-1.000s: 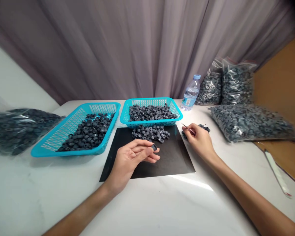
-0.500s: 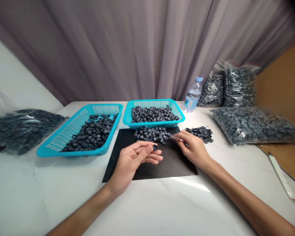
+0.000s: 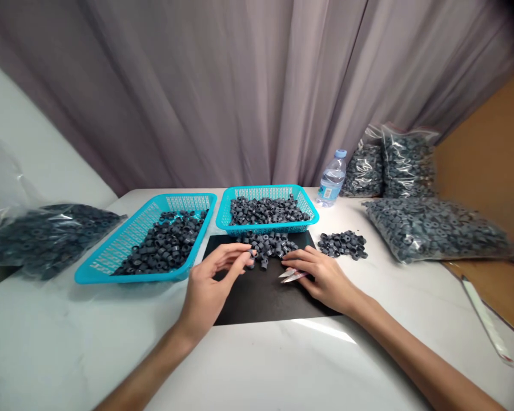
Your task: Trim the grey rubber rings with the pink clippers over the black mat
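Dark rings [image 3: 270,245] separate left hand [image 3: 208,286], seemingly pinching one, from right hand [image 3: 326,278] gripping snips [image 3: 289,276].

Counter [image 3: 124,354]: white, faint grey veining. Both baskets [image 3: 143,278] [image 3: 268,228]: turquoise, lattice-patterned walls. Small parts [image 3: 163,242]: dark grey. Mat [image 3: 261,299]: plain black. Curtain [image 3: 197,85]: greyish mauve. Bottle [image 3: 332,180]: clear, cap light blue, label blue with white patch. Side panel [image 3: 492,154]: orange-brown.

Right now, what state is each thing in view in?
Snips: in right hand, blades apart
Water bottle: upright, capped
Left turquoise basket: partly filled
Rear turquoise basket: partly filled
Black mat: flat, partly covered
Left plastic bag: lying, closure unclear
Front-right plastic bag: lying, filled
Upright plastic bags: filled
Curtain: drawn
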### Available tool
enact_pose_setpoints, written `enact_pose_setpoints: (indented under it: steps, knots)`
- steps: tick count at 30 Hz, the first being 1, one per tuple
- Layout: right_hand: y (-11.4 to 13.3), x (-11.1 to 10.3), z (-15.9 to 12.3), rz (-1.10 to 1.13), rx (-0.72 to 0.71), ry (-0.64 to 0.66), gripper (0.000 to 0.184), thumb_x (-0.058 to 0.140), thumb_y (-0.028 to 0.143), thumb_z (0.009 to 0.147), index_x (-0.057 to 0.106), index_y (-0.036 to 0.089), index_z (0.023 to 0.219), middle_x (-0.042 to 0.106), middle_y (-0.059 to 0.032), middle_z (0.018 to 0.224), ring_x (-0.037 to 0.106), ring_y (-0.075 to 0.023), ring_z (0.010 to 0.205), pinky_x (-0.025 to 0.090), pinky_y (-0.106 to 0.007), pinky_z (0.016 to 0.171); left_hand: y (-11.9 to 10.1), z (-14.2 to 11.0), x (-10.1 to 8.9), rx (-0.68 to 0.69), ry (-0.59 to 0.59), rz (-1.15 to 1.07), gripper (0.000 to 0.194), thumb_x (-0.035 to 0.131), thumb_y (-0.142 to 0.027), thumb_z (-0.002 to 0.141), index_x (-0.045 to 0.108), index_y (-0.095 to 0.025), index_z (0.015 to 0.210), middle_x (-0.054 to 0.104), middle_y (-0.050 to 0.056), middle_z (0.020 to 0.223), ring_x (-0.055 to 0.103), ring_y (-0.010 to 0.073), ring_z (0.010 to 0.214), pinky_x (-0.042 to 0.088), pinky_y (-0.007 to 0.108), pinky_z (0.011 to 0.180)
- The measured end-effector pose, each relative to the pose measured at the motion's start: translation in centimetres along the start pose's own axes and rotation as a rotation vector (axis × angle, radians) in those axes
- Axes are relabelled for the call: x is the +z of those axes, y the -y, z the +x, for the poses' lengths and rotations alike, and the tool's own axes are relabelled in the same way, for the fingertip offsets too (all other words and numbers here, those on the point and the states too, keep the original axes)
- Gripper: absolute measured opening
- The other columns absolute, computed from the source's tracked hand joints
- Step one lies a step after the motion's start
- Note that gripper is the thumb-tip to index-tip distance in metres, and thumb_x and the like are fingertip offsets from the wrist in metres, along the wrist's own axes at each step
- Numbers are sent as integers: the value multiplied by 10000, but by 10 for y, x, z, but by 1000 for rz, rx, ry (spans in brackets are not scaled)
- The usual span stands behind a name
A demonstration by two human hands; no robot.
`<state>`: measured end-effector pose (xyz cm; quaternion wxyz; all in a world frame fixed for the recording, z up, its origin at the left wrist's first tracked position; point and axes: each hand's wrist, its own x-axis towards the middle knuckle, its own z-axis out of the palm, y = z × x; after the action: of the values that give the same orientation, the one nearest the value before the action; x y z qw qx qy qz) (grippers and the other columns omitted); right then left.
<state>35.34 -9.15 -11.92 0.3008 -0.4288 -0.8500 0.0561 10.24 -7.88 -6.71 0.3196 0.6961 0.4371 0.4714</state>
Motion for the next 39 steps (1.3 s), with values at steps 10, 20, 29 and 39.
enact_pose_setpoints:
  steps: [10,20,29,39]
  knots:
    - [1,4,1,72,47,-92,236,500,118,977,703,222,1036,733,-74,1105,615,-241,920,535,-393,801,0,27,-69,122,-420,828,219,575,-407,963,719,-252,1018,753,56,1052,693,277,884,495,380,774]
    - [7,9,0,-65,43,-21,320,557,106,938,713,240,1183,640,-84,1336,598,-268,1050,562,-432,867,18,29,-71,272,-264,1168,226,492,-269,977,674,-195,1090,713,136,1086,609,362,1005,417,464,889]
    - [3,15,0,-73,46,-47,380,512,128,971,625,206,1325,641,-111,1327,594,-279,1091,575,-464,913,13,12,-22,472,-74,939,94,571,-218,973,665,-211,967,727,55,1044,638,254,970,435,394,889]
    - [3,14,1,-77,79,-35,350,505,132,976,632,183,1298,625,-117,1346,578,-291,1125,563,-471,935,22,11,-14,424,32,796,75,582,-220,976,655,-213,960,709,44,1036,645,235,991,422,401,938]
